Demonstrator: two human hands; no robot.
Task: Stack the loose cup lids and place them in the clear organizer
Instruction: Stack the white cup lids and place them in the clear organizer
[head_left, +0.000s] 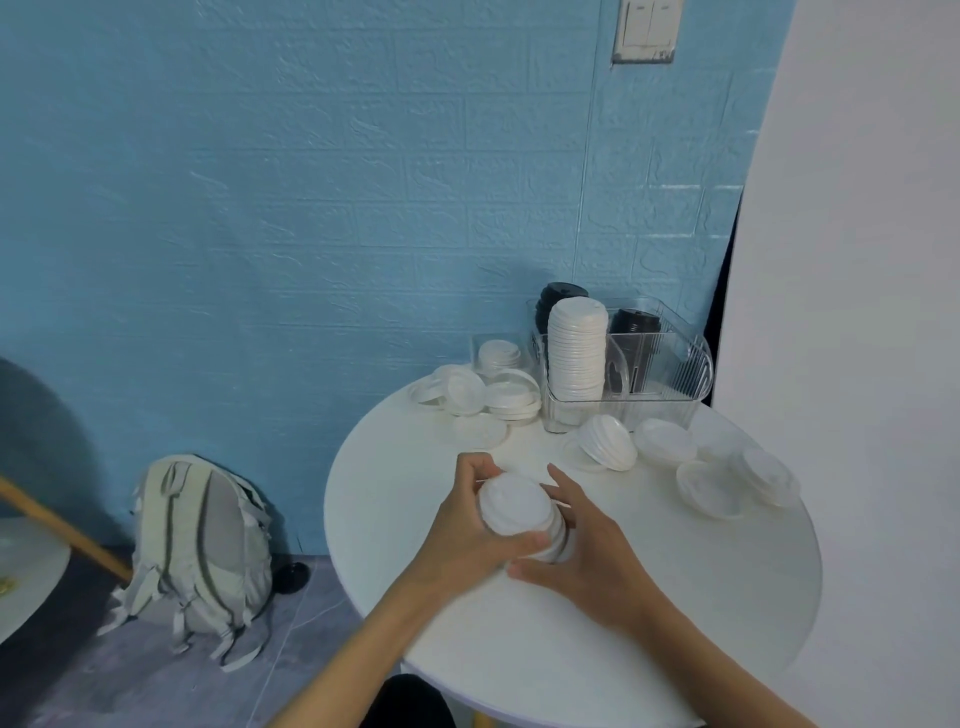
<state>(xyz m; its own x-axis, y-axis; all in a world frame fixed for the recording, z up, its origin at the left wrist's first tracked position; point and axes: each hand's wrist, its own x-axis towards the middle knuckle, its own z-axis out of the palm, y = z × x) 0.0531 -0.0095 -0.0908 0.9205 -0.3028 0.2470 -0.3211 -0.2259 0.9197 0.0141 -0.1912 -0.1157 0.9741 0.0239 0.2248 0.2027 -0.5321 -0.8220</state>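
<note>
A short stack of white lids (519, 512) sits tilted between both hands over the near middle of the round white table (415, 597). The left hand (467, 525) curls round its left side, thumb across the front edge, while the right hand (582, 540) cups the other side with fingers loosely spread against the rims. The step in hand looks like squaring the stack so the lids nest fully; it would go best with even pressure from both palms and a slight twist, because thin plastic rims can catch and leave one lid cocked. The clear organizer (670, 384) stands at the far edge of the table, well apart from the hands, already holding a tall column of white lids (577, 353) and some black lids (631, 325). More loose lids lie to its left (483, 389) and in front to the right (701, 467), not yet gathered. A pale backpack (202, 545) rests on the floor by the blue wall.
</note>
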